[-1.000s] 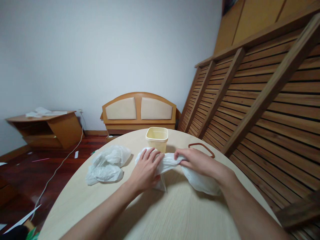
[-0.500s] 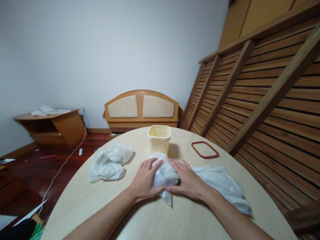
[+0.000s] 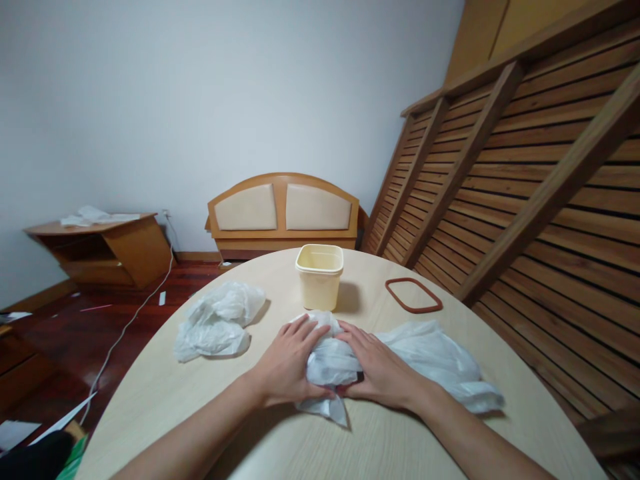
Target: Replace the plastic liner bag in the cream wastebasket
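My left hand and right hand clasp a bunched white bag between them on the worktop; just beyond it I see a cream tub, upright, a brown ring flat to its right, and, farther, a headboard

Forward path: tub just beyond bundled bag; blocks straight travel.
Gap, tub to brown ring: bare table, passable.
Left lane: open, left hand to crumpled bag.
Right path: obstructed by spread bag.
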{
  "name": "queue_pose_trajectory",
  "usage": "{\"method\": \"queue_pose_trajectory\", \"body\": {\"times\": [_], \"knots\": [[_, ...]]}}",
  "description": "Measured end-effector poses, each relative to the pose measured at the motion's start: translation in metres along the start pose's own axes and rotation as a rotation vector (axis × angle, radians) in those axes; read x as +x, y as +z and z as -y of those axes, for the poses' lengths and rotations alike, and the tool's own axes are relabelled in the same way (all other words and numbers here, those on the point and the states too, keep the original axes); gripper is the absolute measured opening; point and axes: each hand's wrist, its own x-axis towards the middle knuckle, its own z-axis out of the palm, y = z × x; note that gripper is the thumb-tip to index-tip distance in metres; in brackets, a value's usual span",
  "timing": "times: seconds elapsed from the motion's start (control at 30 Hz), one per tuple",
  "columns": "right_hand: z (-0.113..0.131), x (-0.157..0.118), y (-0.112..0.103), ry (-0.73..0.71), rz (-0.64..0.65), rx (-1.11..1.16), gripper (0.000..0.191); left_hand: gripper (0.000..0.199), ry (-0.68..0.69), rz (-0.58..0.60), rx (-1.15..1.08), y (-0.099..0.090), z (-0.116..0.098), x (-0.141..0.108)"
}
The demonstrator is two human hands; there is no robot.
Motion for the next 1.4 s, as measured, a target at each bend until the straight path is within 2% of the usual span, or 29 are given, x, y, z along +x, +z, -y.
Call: {"method": "queue_pose_trajectory", "body": {"times": [0.13,0.3,0.37,0.47,0.57,0.67,0.77,0.83,0.97,1.1,1.2,1.27,1.4], "knots": [[-0.007,0.0,-0.002,0.022,-0.026,-0.01,0.072,0.079,0.001,0.003,0.043,-0.006,-0.003,0.002],[-0.012,0.0,-0.014,-0.015,0.02,-0.043,0.075,0.06,-0.041,0.071,0.126,-0.019,-0.002,0.002],[-0.011,0.0,-0.018,-0.01,0.041,-0.111,0.068,0.062,-0.043,0.057,0.135,-0.024,-0.003,0.0],[-0.007,-0.001,-0.023,-0.018,0.041,-0.156,0.058,0.071,0.015,-0.066,0.089,-0.028,-0.012,-0.004],[-0.001,-0.002,-0.021,-0.027,0.022,-0.158,0.056,0.073,0.093,-0.137,0.042,-0.022,-0.027,-0.004],[0.003,-0.003,-0.015,-0.029,0.057,-0.173,0.052,0.073,0.119,-0.054,0.043,-0.005,-0.04,-0.002],[0.001,-0.004,-0.015,-0.046,0.109,-0.185,0.053,0.065,0.053,0.038,0.124,0.009,-0.043,0.002],[-0.002,-0.005,-0.02,-0.024,0.12,-0.214,0.044,0.059,0.006,0.075,0.201,0.012,-0.043,0.003],[-0.013,-0.01,-0.042,0.101,0.084,-0.386,0.03,0.048,-0.109,0.105,0.297,0.006,-0.04,0.001],[-0.025,-0.017,-0.06,0.219,0.036,-0.592,0.033,0.047,-0.192,0.104,0.352,0.001,-0.037,-0.002],[-0.03,-0.026,-0.063,0.223,-0.007,-0.643,0.032,0.05,-0.211,0.096,0.363,-0.002,-0.034,-0.004],[-0.029,-0.032,-0.063,0.21,-0.017,-0.612,0.028,0.048,-0.202,0.069,0.341,-0.003,-0.033,-0.004],[-0.022,-0.034,-0.065,0.183,0.007,-0.379,0.054,0.056,-0.08,-0.023,0.296,-0.001,-0.03,-0.004]]}}
